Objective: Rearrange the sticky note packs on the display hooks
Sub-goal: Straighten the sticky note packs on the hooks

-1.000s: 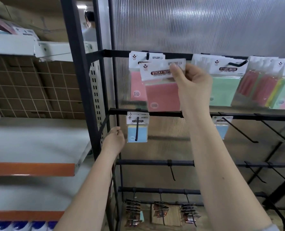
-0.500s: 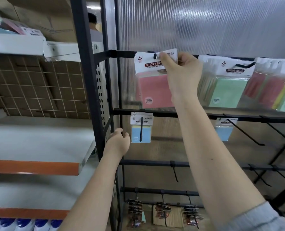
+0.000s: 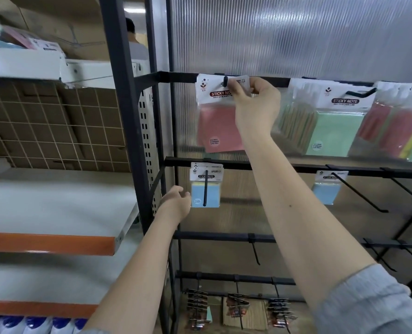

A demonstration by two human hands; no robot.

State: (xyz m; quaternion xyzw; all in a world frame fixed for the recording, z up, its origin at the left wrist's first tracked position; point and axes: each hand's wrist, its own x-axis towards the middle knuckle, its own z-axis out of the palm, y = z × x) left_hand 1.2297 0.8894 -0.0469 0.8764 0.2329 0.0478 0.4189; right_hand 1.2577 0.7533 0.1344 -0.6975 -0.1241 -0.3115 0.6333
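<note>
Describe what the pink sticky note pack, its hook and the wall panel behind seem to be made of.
Pink sticky note pack: paper pad in glossy clear plastic, white printed card header, pinched by the right hand.
Hook: probably metal rod, matt black.
Wall panel: translucent ribbed sheet, likely polycarbonate; light glints along the ribs.

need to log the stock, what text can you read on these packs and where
"STICKY NO", rest hidden by the right hand: pink pack header.
"STICKY NOTE": green pack header.
Blue pack header and the small print: too blurred to read.
</note>
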